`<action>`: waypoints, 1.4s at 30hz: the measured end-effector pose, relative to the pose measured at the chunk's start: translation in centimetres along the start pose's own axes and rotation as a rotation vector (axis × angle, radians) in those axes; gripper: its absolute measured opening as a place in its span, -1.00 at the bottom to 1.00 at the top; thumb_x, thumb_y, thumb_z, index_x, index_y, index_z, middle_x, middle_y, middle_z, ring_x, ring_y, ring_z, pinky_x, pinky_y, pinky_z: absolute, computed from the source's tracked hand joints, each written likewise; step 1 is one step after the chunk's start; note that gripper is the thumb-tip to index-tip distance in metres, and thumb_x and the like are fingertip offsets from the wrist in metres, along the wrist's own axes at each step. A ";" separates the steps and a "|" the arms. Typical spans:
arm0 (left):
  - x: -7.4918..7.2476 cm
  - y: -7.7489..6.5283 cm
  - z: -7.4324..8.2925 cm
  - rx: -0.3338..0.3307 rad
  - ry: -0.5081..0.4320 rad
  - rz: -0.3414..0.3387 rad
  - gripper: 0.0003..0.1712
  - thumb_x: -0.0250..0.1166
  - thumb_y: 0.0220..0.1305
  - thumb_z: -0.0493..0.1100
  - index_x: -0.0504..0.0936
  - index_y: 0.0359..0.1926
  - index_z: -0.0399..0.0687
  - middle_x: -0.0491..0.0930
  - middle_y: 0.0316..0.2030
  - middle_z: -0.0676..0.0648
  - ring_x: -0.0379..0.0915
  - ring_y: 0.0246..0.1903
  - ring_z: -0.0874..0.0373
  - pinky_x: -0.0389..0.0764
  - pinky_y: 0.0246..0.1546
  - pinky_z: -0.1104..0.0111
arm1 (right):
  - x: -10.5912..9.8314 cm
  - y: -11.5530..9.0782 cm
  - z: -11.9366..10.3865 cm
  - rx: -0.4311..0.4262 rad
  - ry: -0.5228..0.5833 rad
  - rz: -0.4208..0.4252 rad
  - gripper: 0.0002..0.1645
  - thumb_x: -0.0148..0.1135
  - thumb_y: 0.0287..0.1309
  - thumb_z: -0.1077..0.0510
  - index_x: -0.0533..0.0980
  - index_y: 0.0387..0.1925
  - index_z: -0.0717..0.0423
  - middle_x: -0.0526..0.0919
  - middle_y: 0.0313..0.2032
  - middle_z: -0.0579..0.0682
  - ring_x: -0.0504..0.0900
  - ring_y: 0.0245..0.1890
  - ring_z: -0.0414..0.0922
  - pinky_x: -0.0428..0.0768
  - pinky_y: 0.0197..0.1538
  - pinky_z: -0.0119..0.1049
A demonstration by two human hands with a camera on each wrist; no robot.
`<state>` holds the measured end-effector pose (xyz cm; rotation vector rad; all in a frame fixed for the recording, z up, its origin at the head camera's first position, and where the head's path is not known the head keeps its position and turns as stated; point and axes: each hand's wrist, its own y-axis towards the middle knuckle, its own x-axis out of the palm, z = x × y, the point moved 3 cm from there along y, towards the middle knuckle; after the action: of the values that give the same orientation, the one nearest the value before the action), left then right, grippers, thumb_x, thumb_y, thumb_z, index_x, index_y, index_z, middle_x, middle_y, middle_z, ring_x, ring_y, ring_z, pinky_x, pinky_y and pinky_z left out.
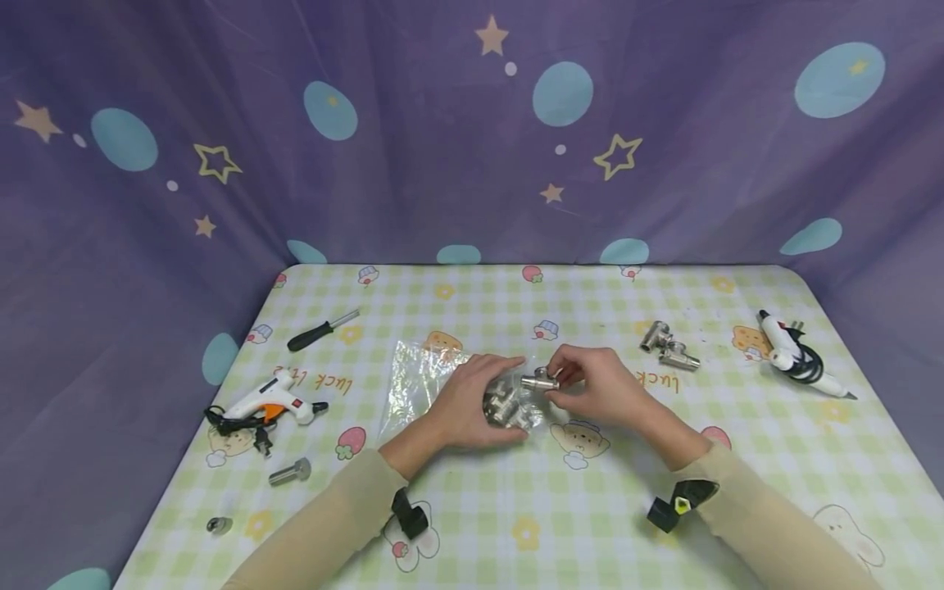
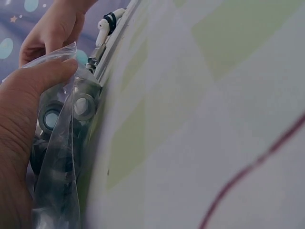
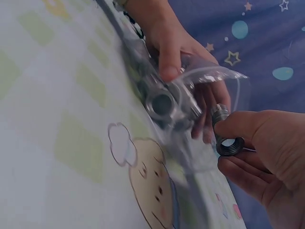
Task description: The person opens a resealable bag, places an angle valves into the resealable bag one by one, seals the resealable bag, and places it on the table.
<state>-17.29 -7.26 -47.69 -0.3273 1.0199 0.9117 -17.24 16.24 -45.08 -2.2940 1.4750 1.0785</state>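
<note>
A clear zip plastic bag (image 1: 420, 385) lies mid-table with several metal tee fittings (image 1: 505, 407) inside. My left hand (image 1: 472, 403) grips the bag near its mouth, thumb on one side and fingers on the other, as the right wrist view shows. Just outside the bag's opening, my right hand (image 1: 596, 381) pinches a single threaded metal tee fitting (image 3: 228, 138) between thumb and fingers. In the left wrist view the bag's film (image 2: 59, 176) covers the round fitting ends (image 2: 50, 118).
Two loose tee fittings (image 1: 667, 346) rest at the right, short of a white soldering iron (image 1: 800, 356). To the left are a screwdriver (image 1: 322, 331), a white glue gun (image 1: 276, 400), a bolt (image 1: 291, 472) and a small metal piece (image 1: 219, 525). A purple curtain (image 1: 428, 180) hangs behind.
</note>
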 end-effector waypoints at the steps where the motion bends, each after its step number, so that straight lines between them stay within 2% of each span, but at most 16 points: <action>1: 0.0 0.0 0.0 0.001 -0.001 0.002 0.25 0.61 -0.12 0.43 0.37 0.58 0.17 0.56 0.38 0.05 0.47 0.32 0.08 0.50 0.44 0.02 | 0.3 0.1 -0.1 -0.002 0.007 -0.001 -0.69 0.63 0.09 0.21 0.63 -0.20 -0.05 0.79 -0.25 -0.17 0.79 -0.28 -0.27 0.81 -0.13 -0.34; 8: 0.1 0.0 0.1 0.004 0.010 0.013 0.23 0.62 -0.13 0.41 0.39 0.56 0.18 0.58 0.34 0.06 0.49 0.29 0.10 0.52 0.42 0.05 | 1.9 0.5 -0.8 0.009 0.039 0.009 -0.76 0.60 0.16 0.15 0.65 -0.21 -0.06 0.79 -0.26 -0.15 0.79 -0.27 -0.27 0.80 -0.13 -0.38; 12: 0.2 0.0 0.2 0.003 0.018 0.017 0.23 0.63 -0.14 0.40 0.39 0.56 0.19 0.58 0.34 0.07 0.48 0.30 0.11 0.51 0.43 0.05 | 2.5 0.5 -1.1 0.015 0.040 0.034 -0.80 0.58 0.21 0.13 0.70 -0.16 -0.02 0.80 -0.20 -0.10 0.81 -0.24 -0.23 0.80 -0.12 -0.40; 22: 0.2 -0.1 0.3 -0.005 0.011 0.010 0.24 0.63 -0.15 0.39 0.38 0.57 0.20 0.56 0.36 0.06 0.47 0.33 0.09 0.48 0.46 0.03 | 3.4 0.0 -0.6 -0.055 0.035 0.024 -0.77 0.47 0.25 0.31 0.76 -0.07 0.08 0.82 -0.11 -0.02 0.84 -0.12 -0.13 0.80 -0.01 -0.39; 31: 0.3 0.0 0.2 -0.005 0.015 0.007 0.25 0.63 -0.14 0.41 0.38 0.57 0.18 0.56 0.37 0.06 0.46 0.33 0.10 0.47 0.47 0.03 | 2.6 -0.4 -0.2 -0.036 0.035 0.006 -0.74 0.39 0.29 0.36 0.76 -0.01 0.13 0.83 -0.07 0.02 0.84 -0.07 -0.08 0.80 0.03 -0.35; 42: 0.4 -0.1 0.0 -0.020 0.008 0.015 0.26 0.63 -0.16 0.43 0.39 0.57 0.18 0.55 0.38 0.07 0.45 0.34 0.09 0.47 0.45 -0.01 | -0.1 -1.1 1.3 0.046 -0.030 0.092 -0.80 0.40 0.27 0.35 0.78 -0.11 0.11 0.85 -0.13 -0.04 0.85 -0.15 -0.09 0.83 -0.06 -0.29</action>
<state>-17.10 -7.15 -48.01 -0.3411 1.0222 0.9357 -16.90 17.49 -46.18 -2.1888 1.5915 1.0856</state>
